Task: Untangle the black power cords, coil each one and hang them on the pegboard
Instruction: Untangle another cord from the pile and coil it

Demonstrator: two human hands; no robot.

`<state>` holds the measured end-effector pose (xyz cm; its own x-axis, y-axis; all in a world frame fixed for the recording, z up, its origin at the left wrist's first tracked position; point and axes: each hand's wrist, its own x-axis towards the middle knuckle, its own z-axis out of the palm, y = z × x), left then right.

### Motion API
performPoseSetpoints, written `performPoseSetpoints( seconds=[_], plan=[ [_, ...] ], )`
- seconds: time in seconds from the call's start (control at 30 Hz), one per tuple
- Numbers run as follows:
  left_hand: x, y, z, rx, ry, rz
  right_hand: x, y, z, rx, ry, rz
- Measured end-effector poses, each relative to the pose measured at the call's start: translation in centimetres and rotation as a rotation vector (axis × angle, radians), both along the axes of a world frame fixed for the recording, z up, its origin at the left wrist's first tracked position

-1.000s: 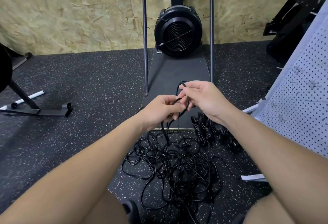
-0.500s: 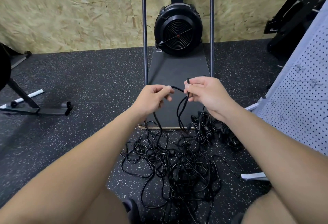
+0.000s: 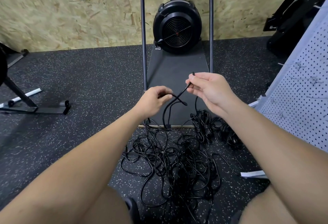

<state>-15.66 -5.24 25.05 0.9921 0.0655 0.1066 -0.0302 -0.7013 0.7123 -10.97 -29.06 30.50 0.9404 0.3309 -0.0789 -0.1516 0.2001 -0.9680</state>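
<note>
Beside you on the right leans the white perforated pegboard (image 3: pixel 301 89). On the speckled black rubber floor (image 3: pixel 79 110) lies the tangled heap of black power cords (image 3: pixel 174 160), with coiled black cord bundles (image 3: pixel 213 129) just beyond. Your right hand (image 3: pixel 211 89) pinches one black cord strand (image 3: pixel 182 91); your left hand (image 3: pixel 152 100) grips it too, crossing.

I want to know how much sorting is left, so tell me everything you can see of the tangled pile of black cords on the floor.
The tangled pile of black cords is a loose knot of thin, glossy, rubbery-looking cable, its loops crossing and spreading over the speckled dark floor between the person's forearms. Strands rise from its far edge to the left hand and the right hand, which both grip cord. Just beyond it on the right lie coiled bundles, already wrapped. How many cords it holds cannot be told.
</note>
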Motion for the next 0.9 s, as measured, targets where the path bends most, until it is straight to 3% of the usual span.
performPoseSetpoints(
  seconds=[0.07,0.2,0.33,0.4,0.43,0.5,0.53,0.63,0.77,0.9],
  plan=[
    [-0.4,-0.1,0.5,0.136,-0.026,-0.011,0.0,0.2,-0.1,0.027,0.018,-0.006],
    [-1.2,-1.4,1.4,-0.006,0.108,-0.217,0.6,0.4,-0.4,0.052,0.032,-0.040],
    [-1.7,-1.2,0.0,-0.098,0.202,-0.233,0.5,0.5,-0.4,-0.031,-0.007,-0.050],
    [-1.9,-0.7,-0.4,-0.158,0.248,-0.203,0.4,0.1,-0.5,-0.268,-0.091,-0.063],
    [-2.0,-0.7,-0.3,-0.200,0.259,-0.184,0.5,-0.3,-0.6,-0.485,-0.184,-0.081],
    [-2.3,-0.7,0.1,-0.300,0.276,-0.146,0.7,-1.1,-0.8,-0.931,-0.454,-0.156],
    [-2.4,-0.9,0.5,-0.333,0.271,-0.144,0.7,-1.3,-0.8,-1.046,-0.607,-0.165],
    [-2.4,-1.9,1.9,-0.384,0.204,-0.188,0.2,-0.9,-0.8,-1.025,-0.885,0.047],
    [-2.4,-2.4,2.7,-0.463,0.164,-0.177,-1.8,0.5,-1.9,-1.035,-0.734,0.391],
    [-2.8,-2.2,2.7,-0.515,0.211,-0.157,-1.7,0.3,-1.2,-0.971,-0.661,0.328]
  ],
)
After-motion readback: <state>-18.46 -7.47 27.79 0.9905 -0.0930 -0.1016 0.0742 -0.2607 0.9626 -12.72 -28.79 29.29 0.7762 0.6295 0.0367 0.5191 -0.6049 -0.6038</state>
